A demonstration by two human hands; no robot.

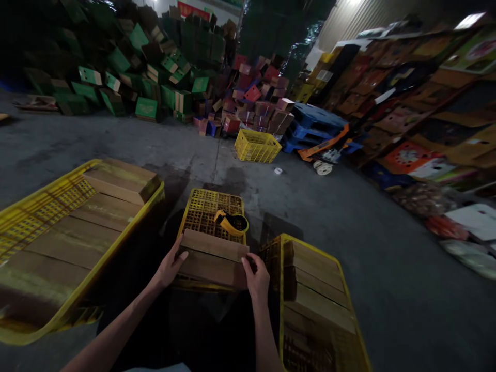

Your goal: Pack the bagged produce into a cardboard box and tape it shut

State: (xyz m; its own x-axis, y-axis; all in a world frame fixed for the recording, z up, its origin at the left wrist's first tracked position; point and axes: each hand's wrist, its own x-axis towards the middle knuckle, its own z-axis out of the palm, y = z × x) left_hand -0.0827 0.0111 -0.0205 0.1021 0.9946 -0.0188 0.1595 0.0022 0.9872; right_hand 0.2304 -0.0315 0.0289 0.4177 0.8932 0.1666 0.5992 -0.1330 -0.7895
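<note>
A long brown cardboard box (215,264) lies across the near end of a yellow plastic crate (199,206) with a flat grid surface. A seam runs lengthwise along its top. My left hand (170,266) grips the box's left end, its thumb over the top. At the right end, my right hand (257,275) holds the box with thumb and fingers at the edge. Just beyond the box, a yellow and black tape dispenser (232,223) rests on the crate's grid.
To the left stands a large yellow crate (157,194) with several brown boxes; another yellow crate (310,245) with boxes is on the right. Farther off are a yellow basket (258,146), blue pallets (313,121), an orange pallet jack (327,144) and piled green cartons (146,108).
</note>
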